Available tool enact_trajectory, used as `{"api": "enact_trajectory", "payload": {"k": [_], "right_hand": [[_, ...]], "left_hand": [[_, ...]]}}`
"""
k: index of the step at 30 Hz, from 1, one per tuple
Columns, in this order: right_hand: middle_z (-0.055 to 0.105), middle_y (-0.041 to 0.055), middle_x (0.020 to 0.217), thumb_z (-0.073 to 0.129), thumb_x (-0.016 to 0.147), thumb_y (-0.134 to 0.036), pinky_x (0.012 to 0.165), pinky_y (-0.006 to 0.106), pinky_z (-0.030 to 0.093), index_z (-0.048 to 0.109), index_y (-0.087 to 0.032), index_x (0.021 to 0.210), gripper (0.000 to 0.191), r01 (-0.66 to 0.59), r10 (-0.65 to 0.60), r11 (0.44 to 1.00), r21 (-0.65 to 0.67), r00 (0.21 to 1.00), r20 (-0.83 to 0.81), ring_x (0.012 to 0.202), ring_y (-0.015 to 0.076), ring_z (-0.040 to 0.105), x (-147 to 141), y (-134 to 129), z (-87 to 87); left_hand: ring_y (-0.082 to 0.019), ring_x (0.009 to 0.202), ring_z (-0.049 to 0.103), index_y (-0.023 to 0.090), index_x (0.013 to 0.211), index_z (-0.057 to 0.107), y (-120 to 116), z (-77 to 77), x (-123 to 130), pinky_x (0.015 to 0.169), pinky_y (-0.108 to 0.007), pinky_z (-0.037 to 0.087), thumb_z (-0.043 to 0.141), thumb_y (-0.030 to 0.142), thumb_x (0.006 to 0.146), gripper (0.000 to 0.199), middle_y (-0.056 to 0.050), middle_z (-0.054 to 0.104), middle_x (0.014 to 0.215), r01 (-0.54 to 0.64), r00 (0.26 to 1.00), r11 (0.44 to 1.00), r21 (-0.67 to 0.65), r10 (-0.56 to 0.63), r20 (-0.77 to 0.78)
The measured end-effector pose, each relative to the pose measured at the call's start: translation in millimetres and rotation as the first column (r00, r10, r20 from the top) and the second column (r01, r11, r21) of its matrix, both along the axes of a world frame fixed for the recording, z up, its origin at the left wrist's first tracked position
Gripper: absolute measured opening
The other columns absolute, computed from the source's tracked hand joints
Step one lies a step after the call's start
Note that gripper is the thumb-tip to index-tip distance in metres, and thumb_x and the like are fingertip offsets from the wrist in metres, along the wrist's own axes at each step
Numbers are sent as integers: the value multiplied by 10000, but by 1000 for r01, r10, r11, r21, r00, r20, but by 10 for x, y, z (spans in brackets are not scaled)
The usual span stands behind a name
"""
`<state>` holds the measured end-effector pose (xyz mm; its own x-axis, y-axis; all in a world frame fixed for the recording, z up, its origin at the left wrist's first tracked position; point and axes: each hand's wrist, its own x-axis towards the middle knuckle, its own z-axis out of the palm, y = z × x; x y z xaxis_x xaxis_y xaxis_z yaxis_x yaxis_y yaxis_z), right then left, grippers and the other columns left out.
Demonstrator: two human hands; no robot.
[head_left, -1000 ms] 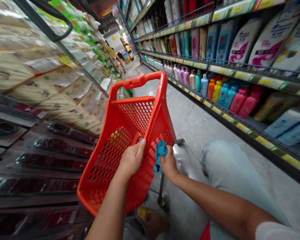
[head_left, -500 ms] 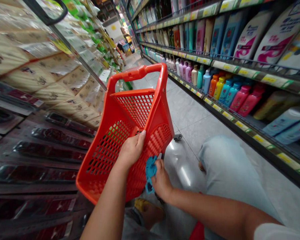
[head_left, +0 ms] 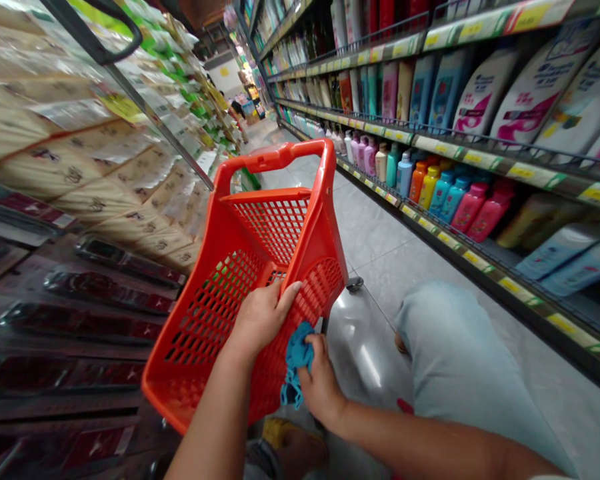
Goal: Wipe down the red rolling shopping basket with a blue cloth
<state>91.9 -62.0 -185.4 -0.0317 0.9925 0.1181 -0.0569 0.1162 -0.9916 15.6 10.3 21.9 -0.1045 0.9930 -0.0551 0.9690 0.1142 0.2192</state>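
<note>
A red plastic shopping basket cart (head_left: 325,220) stands tilted in front of me, its perforated inside facing me and its handle at the far end. My left hand (head_left: 263,317) grips the cart's side rim, thumb along the top, fingers hidden inside. Close by on the right, my right hand (head_left: 323,383) is closed on a crumpled blue cloth (head_left: 299,350). The cloth lies against the cart's outer side wall, and its lower end hangs loose. A small caster wheel (head_left: 355,285) shows beneath the cart's right side.
Shelves of shampoo bottles (head_left: 425,187) run along the right. Packaged tissue stacks (head_left: 80,160) and hanging dark blister packs (head_left: 95,293) line the left. A metal bar (head_left: 155,127) slants across the left side. My bent knee (head_left: 445,327) is over the grey tiled floor (head_left: 375,227).
My right hand has moved the blue cloth slightly down and left along the cart's outer side. My left hand and the cart appear slightly lower in the view.
</note>
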Motion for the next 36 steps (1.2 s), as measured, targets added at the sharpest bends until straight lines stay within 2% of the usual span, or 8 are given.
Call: {"api": "enact_trajectory", "payload": {"k": [5, 9, 15, 21, 25, 28, 33, 36], "right_hand": [[589, 50, 1003, 487, 697, -102, 965, 398, 494, 511, -224, 1023, 349, 280, -284, 954, -108, 959, -21, 980, 213, 597, 198, 690, 55], [598, 56, 1003, 471, 782, -157, 985, 408, 473, 507, -221, 1059, 286, 340, -346, 934, -108, 937, -44, 996, 219, 580, 333, 1205, 136], [618, 80, 1100, 484, 824, -209, 1010, 415, 450, 530, -219, 1113, 294, 290, -287, 955, 63, 957, -48, 1058, 226, 577, 426, 1073, 368], [577, 73, 1042, 460, 808, -179, 1012, 432, 448, 563, -216, 1023, 241, 467, -468, 865, 185, 883, -40, 1045, 235, 556, 883, 1423, 754], [542, 83, 1141, 479, 758, -116, 1039, 442, 452, 580, -232, 1107, 382, 434, -438, 806, 402, 895, -90, 1120, 243, 552, 1091, 1488, 1139], [520, 87, 1197, 491, 718, -87, 1042, 436, 457, 594, -244, 1144, 465, 363, -388, 794, 487, 920, -52, 1167, 250, 547, 1140, 1358, 1179], [583, 71, 1097, 506, 760, -133, 971, 403, 487, 610, -234, 1040, 316, 313, -326, 916, 251, 945, 9, 1060, 232, 593, 1204, 1081, 850], [632, 48, 990, 530, 808, -229, 900, 390, 505, 585, -219, 1029, 228, 427, -418, 902, 64, 901, -116, 939, 218, 616, 1344, 1157, 932]], "left_hand": [[-136, 548, 433, 213, 661, 492, 8, 26, 25, 587, -291, 209, 402, 531, 972, 453, 21, 461, 562, 13, 999, 999, -38, -15, -43], [-129, 509, 395, 220, 646, 460, -7, 33, 21, 577, -296, 185, 405, 514, 974, 443, 39, 403, 526, 34, 996, 997, -64, -39, -76], [-131, 492, 399, 224, 634, 448, -70, 72, 34, 569, -295, 195, 398, 515, 971, 449, 38, 400, 505, 87, 989, 993, -84, -96, -115], [-143, 501, 463, 225, 651, 466, -143, 125, 77, 559, -289, 232, 347, 521, 986, 462, 15, 483, 521, 177, 973, 978, -107, -190, -130], [-157, 515, 507, 226, 642, 487, -190, 130, 21, 563, -293, 251, 341, 536, 983, 484, -10, 539, 538, 235, 957, 970, -64, -243, -159], [-170, 527, 539, 224, 661, 549, -240, 122, -66, 564, -297, 267, 346, 529, 983, 487, -23, 572, 547, 275, 942, 961, -22, -274, -195], [-160, 582, 608, 220, 680, 621, -304, 150, -248, 586, -276, 336, 371, 535, 975, 498, -37, 665, 624, 272, 944, 962, 12, -264, -199], [-144, 559, 598, 216, 614, 603, -323, 221, -342, 576, -260, 370, 423, 584, 945, 527, -19, 658, 603, 248, 949, 969, -10, -245, -199]]}}
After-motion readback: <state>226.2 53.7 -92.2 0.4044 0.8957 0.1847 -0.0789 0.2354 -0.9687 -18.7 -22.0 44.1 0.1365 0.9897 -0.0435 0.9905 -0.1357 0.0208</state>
